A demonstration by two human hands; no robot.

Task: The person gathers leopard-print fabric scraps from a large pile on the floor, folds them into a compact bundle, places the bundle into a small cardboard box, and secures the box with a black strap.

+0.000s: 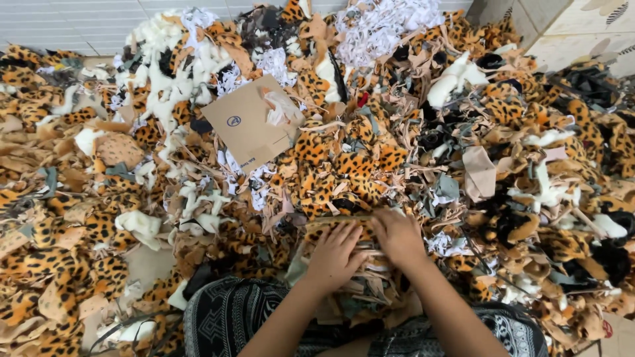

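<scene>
Both hands, left [334, 254] and right [399, 237], press flat, fingers spread, on a stack of fuzzy leopard-print scraps [340, 228] amid heaped offcuts [503, 132].

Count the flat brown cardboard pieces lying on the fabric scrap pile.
2: one large cardboard sheet upper centre on the scraps, and one cardboard corner at the bottom right edge. More may be buried under the scraps.

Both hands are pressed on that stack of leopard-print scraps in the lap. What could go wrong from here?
1. The stack of scraps looks loose under the left hand and right hand; its layers may slide apart if pressure eases.
2. The surrounding pile shares the same print, so fallen pieces would likely be hard to find.
3. The cardboard sheet sits on sloping scraps and might slip down.
</scene>
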